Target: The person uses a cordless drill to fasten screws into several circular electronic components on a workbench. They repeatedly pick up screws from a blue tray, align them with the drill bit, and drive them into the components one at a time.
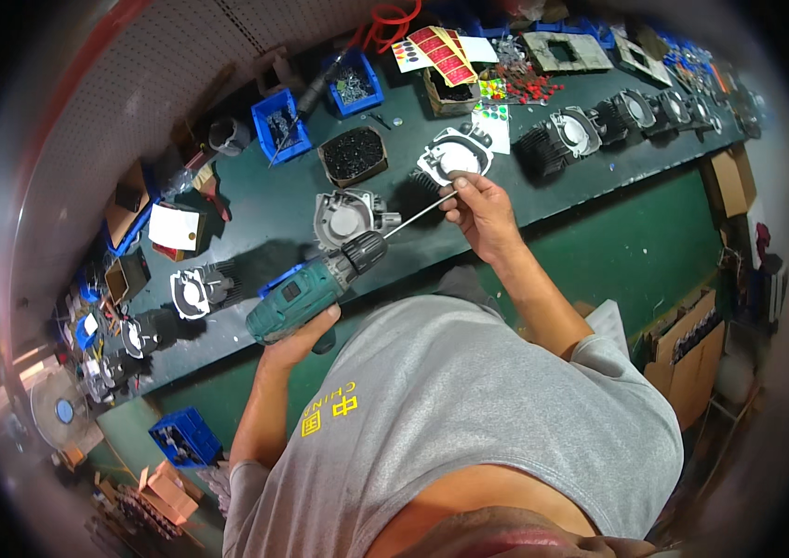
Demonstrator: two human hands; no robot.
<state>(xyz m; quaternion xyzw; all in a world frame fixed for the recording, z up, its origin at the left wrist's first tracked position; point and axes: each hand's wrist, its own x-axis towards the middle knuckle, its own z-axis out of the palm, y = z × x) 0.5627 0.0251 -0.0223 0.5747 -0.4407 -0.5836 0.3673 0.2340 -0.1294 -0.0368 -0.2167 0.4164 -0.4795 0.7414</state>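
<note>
My left hand [305,340] is wrapped around the grip of a green and black cordless drill [299,296]. A long, thin driver bit [420,217] runs from its chuck up to the right. At the bit's far end my right hand [479,210] is closed in a pinch around the tip; whether a screw is between the fingers is hidden. Just beyond that hand sits a finned metal housing [459,154] with a pale round inside. A second, grey housing [346,218] lies open side up behind the drill's chuck.
More finned housings stand along the bench's right [566,139] and left [199,290]. Behind are blue bins of small metal parts [280,126], [354,84], a box of black screws [353,155], a brush [209,186], red parts [529,86] and sticker sheets [442,54]. The dark green bench [261,203] has its edge before me.
</note>
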